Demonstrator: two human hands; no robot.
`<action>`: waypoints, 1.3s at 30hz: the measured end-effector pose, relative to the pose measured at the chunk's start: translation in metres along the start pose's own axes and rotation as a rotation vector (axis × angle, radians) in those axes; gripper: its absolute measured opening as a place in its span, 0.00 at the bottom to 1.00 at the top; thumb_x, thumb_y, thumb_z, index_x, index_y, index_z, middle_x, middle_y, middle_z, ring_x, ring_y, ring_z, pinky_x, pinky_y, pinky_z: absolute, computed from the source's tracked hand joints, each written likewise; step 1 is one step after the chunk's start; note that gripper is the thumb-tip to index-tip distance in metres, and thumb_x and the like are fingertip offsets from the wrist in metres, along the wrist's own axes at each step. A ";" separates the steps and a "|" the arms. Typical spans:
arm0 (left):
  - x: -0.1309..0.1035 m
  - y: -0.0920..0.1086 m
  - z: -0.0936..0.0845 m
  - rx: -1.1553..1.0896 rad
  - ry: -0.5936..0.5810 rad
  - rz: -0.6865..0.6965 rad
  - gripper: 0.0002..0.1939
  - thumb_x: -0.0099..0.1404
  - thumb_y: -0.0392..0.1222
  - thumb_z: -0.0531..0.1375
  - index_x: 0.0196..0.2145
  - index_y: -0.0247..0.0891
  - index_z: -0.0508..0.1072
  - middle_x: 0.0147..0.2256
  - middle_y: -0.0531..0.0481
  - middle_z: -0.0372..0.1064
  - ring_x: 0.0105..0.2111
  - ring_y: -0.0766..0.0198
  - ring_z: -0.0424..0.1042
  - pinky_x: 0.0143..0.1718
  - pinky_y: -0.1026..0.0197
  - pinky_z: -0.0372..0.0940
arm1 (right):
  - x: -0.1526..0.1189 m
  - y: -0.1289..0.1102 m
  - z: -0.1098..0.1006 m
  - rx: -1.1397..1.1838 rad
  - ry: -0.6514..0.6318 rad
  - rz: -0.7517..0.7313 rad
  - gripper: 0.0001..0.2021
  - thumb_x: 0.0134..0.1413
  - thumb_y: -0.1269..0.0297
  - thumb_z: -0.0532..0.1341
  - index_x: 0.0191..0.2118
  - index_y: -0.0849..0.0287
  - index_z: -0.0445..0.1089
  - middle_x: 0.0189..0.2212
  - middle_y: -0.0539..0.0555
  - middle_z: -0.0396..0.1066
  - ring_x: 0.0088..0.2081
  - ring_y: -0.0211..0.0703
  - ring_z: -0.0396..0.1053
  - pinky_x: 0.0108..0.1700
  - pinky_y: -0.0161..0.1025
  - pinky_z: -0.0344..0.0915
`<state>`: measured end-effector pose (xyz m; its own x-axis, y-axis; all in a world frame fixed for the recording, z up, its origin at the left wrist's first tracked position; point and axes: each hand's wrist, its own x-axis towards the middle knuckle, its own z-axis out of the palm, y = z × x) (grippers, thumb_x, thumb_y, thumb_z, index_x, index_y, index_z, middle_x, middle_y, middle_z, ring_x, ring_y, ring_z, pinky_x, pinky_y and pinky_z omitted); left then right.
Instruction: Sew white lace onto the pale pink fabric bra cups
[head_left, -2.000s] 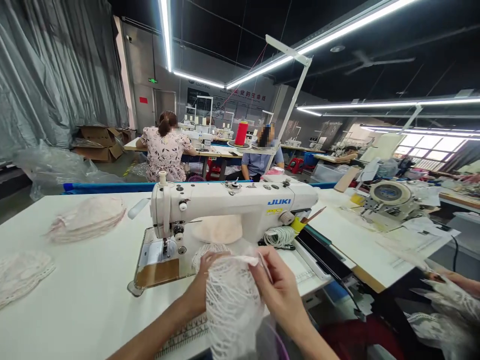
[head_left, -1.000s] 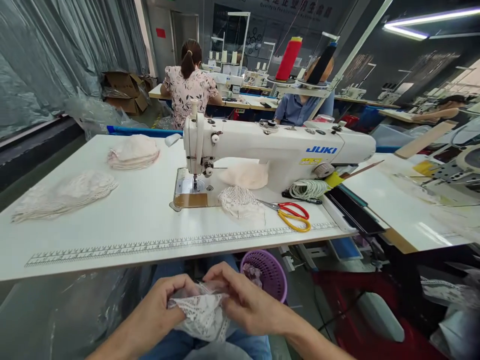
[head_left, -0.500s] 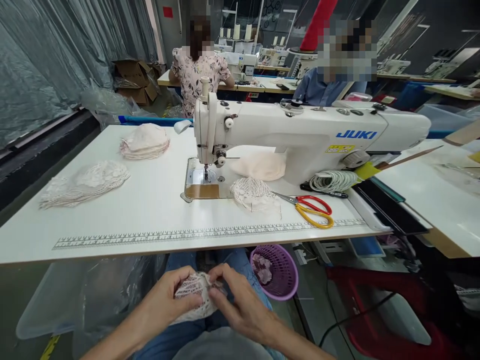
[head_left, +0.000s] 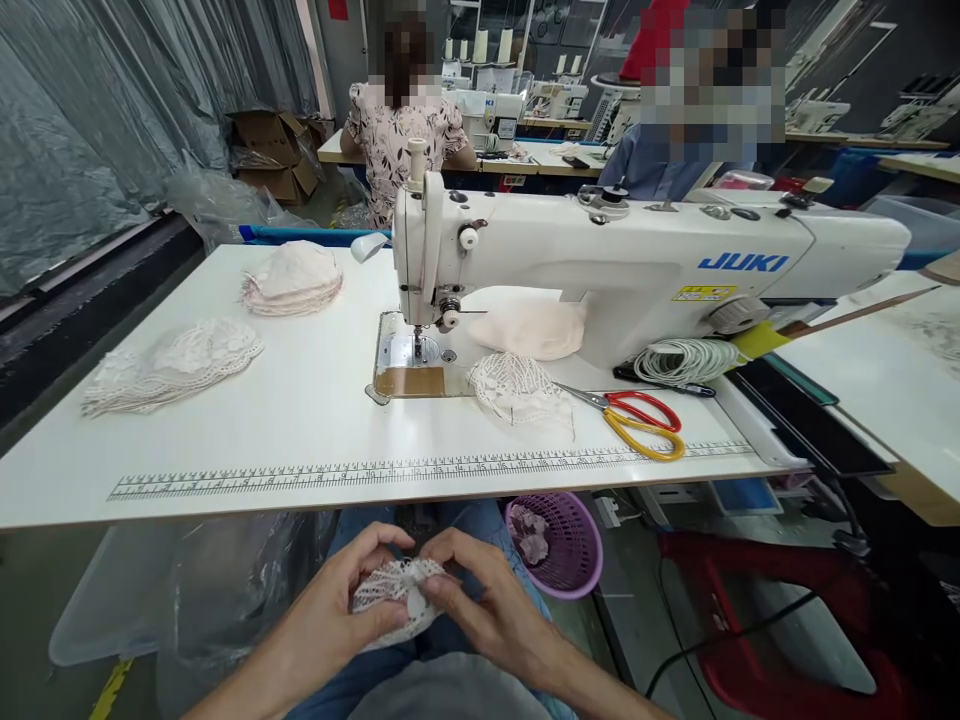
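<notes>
Over my lap, below the table edge, a piece of white lace fabric [head_left: 396, 590] is held between both hands. My left hand [head_left: 349, 600] grips its left side, thumb on top and fingers behind. With thumb and forefinger, my right hand [head_left: 480, 595] pinches the lace's upper right edge. On the table, another lace piece [head_left: 517, 385] lies beside the needle plate of the white sewing machine [head_left: 540, 240]. Behind it rests a smooth cream-coloured cup-shaped piece [head_left: 529, 330]. Scissors with red and yellow handles [head_left: 641, 420] lie to the right of the lace.
Stacks of lace pieces [head_left: 176, 360] and pale pink pieces [head_left: 292, 280] sit at the table's left. A printed ruler [head_left: 375, 472] runs along the front edge. Below are a purple basket [head_left: 566, 560] and a red stool [head_left: 720, 640]. Two people work beyond the machine.
My left fingers have lifted and spread a little at the lace's top, and the lace has shifted slightly in my hands. The view has moved a little; the table things lie as before.
</notes>
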<state>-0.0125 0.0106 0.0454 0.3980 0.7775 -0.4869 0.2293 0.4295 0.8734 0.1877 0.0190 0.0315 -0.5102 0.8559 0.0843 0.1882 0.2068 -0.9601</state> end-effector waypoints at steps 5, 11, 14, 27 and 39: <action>-0.002 0.009 0.001 0.073 0.002 -0.020 0.16 0.60 0.43 0.56 0.47 0.45 0.60 0.34 0.52 0.67 0.34 0.61 0.67 0.35 0.64 0.60 | 0.002 0.002 -0.005 0.140 -0.072 -0.065 0.05 0.59 0.64 0.56 0.35 0.60 0.64 0.39 0.56 0.68 0.39 0.40 0.66 0.40 0.35 0.61; -0.004 0.015 0.000 0.222 -0.035 0.021 0.10 0.59 0.40 0.55 0.40 0.44 0.66 0.33 0.55 0.64 0.34 0.63 0.64 0.35 0.66 0.58 | 0.004 0.006 -0.004 0.066 -0.008 0.011 0.05 0.56 0.67 0.58 0.30 0.60 0.64 0.29 0.51 0.66 0.31 0.37 0.63 0.33 0.33 0.59; -0.001 0.011 -0.001 0.319 -0.002 0.022 0.04 0.59 0.42 0.57 0.32 0.40 0.68 0.28 0.55 0.64 0.31 0.63 0.62 0.33 0.66 0.56 | 0.005 0.006 -0.003 0.080 -0.010 0.031 0.05 0.55 0.67 0.58 0.29 0.60 0.64 0.28 0.51 0.66 0.31 0.36 0.64 0.33 0.33 0.59; 0.001 0.006 0.000 0.365 0.101 0.081 0.11 0.61 0.42 0.54 0.22 0.39 0.64 0.27 0.52 0.70 0.30 0.63 0.68 0.32 0.64 0.58 | 0.007 0.012 0.000 0.131 0.004 0.021 0.10 0.53 0.70 0.58 0.24 0.59 0.57 0.28 0.50 0.65 0.31 0.36 0.64 0.34 0.33 0.59; -0.006 0.018 -0.009 0.355 0.089 -0.007 0.15 0.64 0.46 0.52 0.49 0.49 0.67 0.38 0.52 0.75 0.42 0.57 0.70 0.46 0.58 0.60 | 0.013 0.001 0.000 0.241 -0.048 0.224 0.07 0.53 0.67 0.59 0.38 0.61 0.67 0.27 0.50 0.62 0.29 0.35 0.59 0.32 0.33 0.58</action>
<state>-0.0190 0.0180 0.0636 0.3202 0.8186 -0.4768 0.5320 0.2611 0.8055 0.1818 0.0300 0.0320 -0.5185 0.8430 -0.1433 0.0994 -0.1070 -0.9893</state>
